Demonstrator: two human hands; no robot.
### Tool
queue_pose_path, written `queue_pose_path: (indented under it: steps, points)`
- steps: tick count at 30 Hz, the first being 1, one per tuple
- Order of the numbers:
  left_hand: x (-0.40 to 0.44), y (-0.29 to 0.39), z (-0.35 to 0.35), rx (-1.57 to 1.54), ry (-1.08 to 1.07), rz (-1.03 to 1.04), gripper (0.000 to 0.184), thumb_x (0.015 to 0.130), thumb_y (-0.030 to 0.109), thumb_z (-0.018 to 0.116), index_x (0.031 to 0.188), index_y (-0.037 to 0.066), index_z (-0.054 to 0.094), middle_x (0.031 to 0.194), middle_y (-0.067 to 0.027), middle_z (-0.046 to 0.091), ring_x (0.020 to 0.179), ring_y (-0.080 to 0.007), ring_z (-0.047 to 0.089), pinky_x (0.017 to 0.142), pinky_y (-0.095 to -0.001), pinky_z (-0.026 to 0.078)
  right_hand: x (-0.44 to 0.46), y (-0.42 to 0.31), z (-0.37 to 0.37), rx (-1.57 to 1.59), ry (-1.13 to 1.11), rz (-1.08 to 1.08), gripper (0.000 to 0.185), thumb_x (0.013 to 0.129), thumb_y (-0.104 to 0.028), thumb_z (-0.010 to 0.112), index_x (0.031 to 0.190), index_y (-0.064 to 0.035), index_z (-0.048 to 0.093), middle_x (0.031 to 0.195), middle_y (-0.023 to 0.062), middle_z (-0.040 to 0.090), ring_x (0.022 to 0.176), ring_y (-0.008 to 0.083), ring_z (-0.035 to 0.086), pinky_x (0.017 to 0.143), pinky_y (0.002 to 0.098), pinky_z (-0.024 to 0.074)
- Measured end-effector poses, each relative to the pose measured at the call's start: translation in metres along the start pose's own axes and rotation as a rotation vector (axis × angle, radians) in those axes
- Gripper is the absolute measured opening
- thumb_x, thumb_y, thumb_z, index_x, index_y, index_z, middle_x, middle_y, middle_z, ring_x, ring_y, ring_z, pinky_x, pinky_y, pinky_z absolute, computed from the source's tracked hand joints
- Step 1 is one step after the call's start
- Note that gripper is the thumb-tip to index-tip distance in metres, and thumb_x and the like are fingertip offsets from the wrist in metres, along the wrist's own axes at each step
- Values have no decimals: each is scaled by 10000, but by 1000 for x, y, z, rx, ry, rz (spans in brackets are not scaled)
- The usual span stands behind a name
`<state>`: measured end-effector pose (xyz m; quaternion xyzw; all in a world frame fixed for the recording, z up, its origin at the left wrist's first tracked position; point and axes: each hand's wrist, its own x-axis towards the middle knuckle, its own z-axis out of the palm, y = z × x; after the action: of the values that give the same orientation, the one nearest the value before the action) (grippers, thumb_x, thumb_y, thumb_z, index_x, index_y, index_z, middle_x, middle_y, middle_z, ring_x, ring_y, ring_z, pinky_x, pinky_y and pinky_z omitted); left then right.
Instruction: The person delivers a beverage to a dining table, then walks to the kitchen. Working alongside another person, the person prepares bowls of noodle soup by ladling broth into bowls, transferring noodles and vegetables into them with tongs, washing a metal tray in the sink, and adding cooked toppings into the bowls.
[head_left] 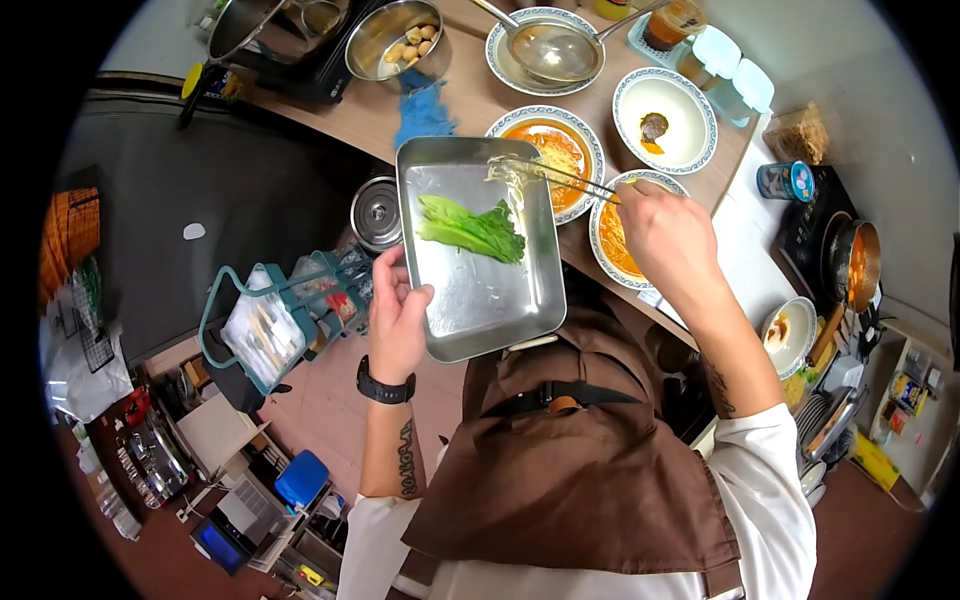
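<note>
My left hand (396,312) grips the left side of a rectangular metal tray (470,312), thumb over its rim. A green leafy vegetable (470,230) lies in the middle of the tray. My right hand (668,235) is closed around a pair of thin chopsticks (585,184). Their tips reach the tray's upper right corner, where pale thin strands (514,172) gather; I cannot tell whether they are pinched. Just beyond the tray stands a patterned bowl (595,150) of orange soup with pale strands. Another bowl of orange soup (612,240) is partly hidden under my right hand.
On the wooden counter (470,95) are a bowl with dark paste (690,100), a bowl with a strainer (555,50) over it, a metal pot of eggs (395,50) and a blue cloth (424,112). A pan (856,265) sits far right. A teal basket (262,325) stands lower left.
</note>
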<state>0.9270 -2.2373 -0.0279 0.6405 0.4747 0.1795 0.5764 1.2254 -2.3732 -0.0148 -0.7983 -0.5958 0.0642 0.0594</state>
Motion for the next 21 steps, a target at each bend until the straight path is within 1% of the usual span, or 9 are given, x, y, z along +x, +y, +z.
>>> queue_pose_path:
  steps: [2,5,6,9,12,13,16,19,21]
  points:
    - [-2,2,-1,-7,-13,-8,536,877,79,552,1385,-8,403,1067,-103,610,929,-148,587,852,-300,490,-4,-4,-3,80,-12,-56,130,905,-134,568,948,-61,667,853,97,682,736,301,682,649,414,543]
    - [0,7,-2,6,-18,-9,539,874,80,554,1384,-8,404,1070,-106,613,909,-143,578,843,-295,486,-9,4,-9,-65,-27,-13,127,896,-113,550,922,-59,662,837,98,681,733,288,687,639,407,538]
    - [0,10,-3,23,-19,-7,539,873,81,555,1383,-8,404,1071,-107,613,902,-142,574,839,-293,485,-10,11,-10,-50,-18,-41,135,896,-99,525,908,-61,655,824,96,681,726,282,688,632,404,537]
    - [0,14,-2,22,-34,-17,534,872,87,558,1377,-8,411,1076,-109,613,879,-137,563,826,-288,482,-10,13,-10,-59,-80,-53,122,827,-90,547,836,-36,656,840,121,676,748,308,690,689,418,552]
    - [0,21,-1,63,-58,-36,524,873,97,560,1367,-8,417,1082,-109,609,867,-138,559,820,-286,479,-7,15,-20,-73,-31,-14,122,823,-93,549,835,-34,654,834,123,676,742,310,690,678,411,554]
    - [-1,24,0,87,-66,-45,521,874,100,561,1363,-9,419,1084,-109,607,865,-139,558,820,-286,479,-6,13,-19,-23,-16,-41,123,824,-93,547,835,-33,654,828,122,674,735,310,690,674,409,555]
    - [-2,30,3,98,-41,-54,513,874,110,561,1355,-7,423,1082,-106,602,876,-144,565,831,-290,482,-10,9,-3,98,6,-74,130,823,-95,542,836,-34,656,816,115,674,702,304,691,663,405,557]
    - [-2,33,3,147,-34,-60,509,876,112,560,1353,-2,425,1079,-108,602,898,-152,578,851,-295,485,-16,15,5,29,-15,37,129,819,-95,546,836,-31,656,802,116,672,692,297,691,657,405,558]
    - [-3,39,6,130,-26,-74,480,886,110,535,1345,9,439,1079,-85,585,957,-151,552,889,-289,456,-19,8,0,78,-23,3,122,814,-92,552,833,-31,656,799,119,674,693,291,693,653,401,558]
